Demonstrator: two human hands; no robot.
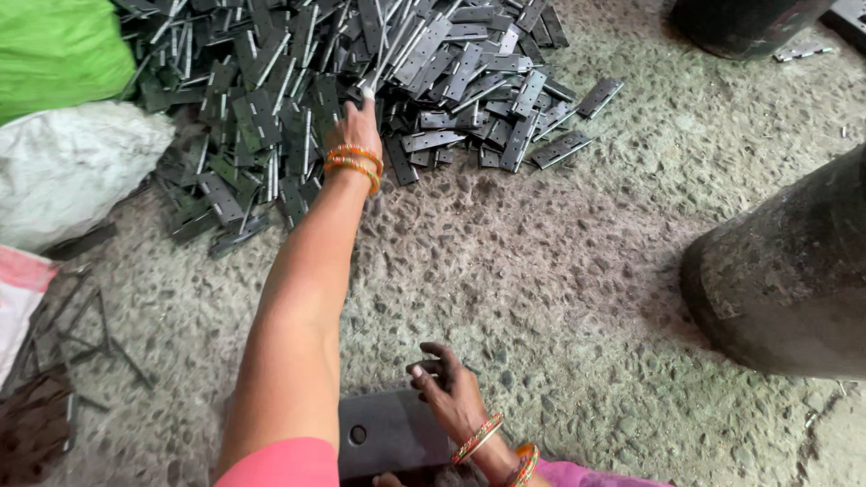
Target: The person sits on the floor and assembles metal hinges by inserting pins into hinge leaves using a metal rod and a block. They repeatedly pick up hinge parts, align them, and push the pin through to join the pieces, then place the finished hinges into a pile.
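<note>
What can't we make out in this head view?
- Left hand fingertips: buried in the pile of metal hinges, so its grip is unclear.
- Dark metal block: cut off by the bottom edge, partly behind the right hand.
- Large dark drum: cut off at the right edge.
- Thin rods: too small to identify.

Soft, even daylight fills the scene, moderately bright, with no hard-edged shadows. The rough concrete floor (559,261) reads clearly, its pebbled texture sharp in the middle. Thin bright glints run along the edges of the metal hinge plates (361,81) in the pile. A diffuse shadow sits under the dark rounded object (785,280) at right. The green sack (54,50) looks strongly saturated, the white sack (72,162) nearly washed out. The edges bend slightly from the wide lens.
</note>
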